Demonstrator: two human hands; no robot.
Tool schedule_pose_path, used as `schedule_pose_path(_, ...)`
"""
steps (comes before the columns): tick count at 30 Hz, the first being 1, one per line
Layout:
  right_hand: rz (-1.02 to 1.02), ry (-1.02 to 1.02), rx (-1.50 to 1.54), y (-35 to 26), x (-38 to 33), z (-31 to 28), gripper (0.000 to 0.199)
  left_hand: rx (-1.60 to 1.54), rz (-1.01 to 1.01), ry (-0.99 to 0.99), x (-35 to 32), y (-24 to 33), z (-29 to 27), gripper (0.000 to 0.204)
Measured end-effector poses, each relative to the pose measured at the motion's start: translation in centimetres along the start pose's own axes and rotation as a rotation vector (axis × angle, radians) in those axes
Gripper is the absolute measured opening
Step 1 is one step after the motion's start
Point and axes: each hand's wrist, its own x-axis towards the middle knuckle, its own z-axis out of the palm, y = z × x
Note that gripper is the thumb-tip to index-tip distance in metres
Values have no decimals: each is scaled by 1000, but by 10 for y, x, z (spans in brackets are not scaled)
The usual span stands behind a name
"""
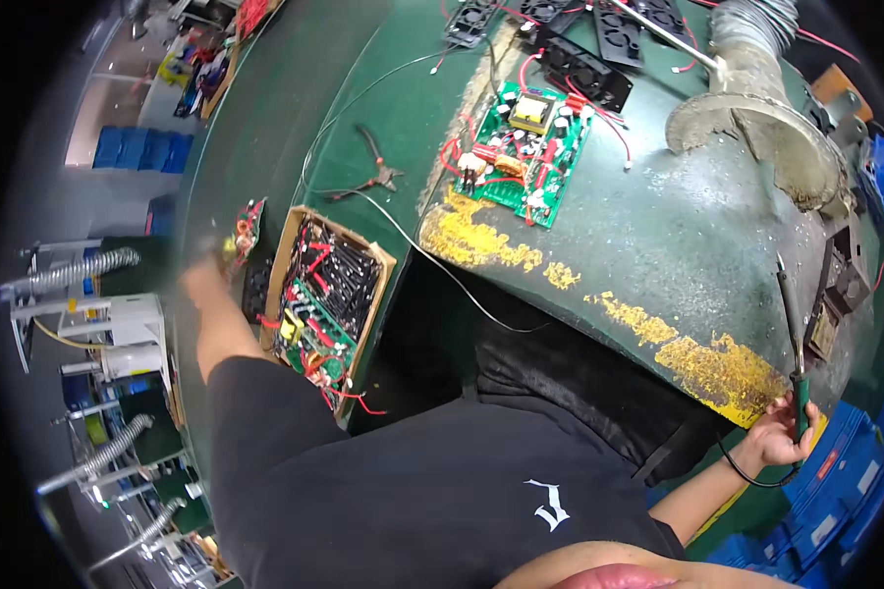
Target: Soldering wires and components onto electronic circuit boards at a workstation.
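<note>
My left hand reaches far out to the left and holds a small green circuit board with red wires above the dark conveyor surface, beside a cardboard box packed with more boards and fans. My right hand is at the bench's lower right edge, closed around the green handle of a soldering iron whose tip points up over the bench. A larger green circuit board lies on the green bench top between the hands.
Pliers and a thin wire lie left of the large board. Black fans sit at the back. A grey fume-extraction hose stands at the right. Blue crates are below the bench; yellow worn patches mark its edge.
</note>
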Motion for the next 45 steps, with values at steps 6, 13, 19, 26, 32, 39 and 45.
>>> schedule_pose_path(6,3,60,-30,-3,-5,5,41,-211,-247,-56,-12,46,-34,34)
schedule_pose_path(13,27,55,-97,2,-6,13,41,-914,656,266,-101,190,-301,28)
schedule_pose_path(19,50,-30,-40,5,-6,4,41,-845,1233,185,-184,326,-376,85)
schedule_pose_path(26,24,-108,25,5,-8,7,42,-791,889,76,-210,360,-366,95)
schedule_pose_path(32,36,-149,43,4,-4,6,41,-837,918,139,-275,344,-365,83)
schedule_pose_path(39,22,-152,51,4,-3,19,41,-837,1038,217,-335,327,-366,87)
schedule_pose_path(45,27,-123,65,1,-6,23,42,-1074,1131,865,-275,351,-408,65)
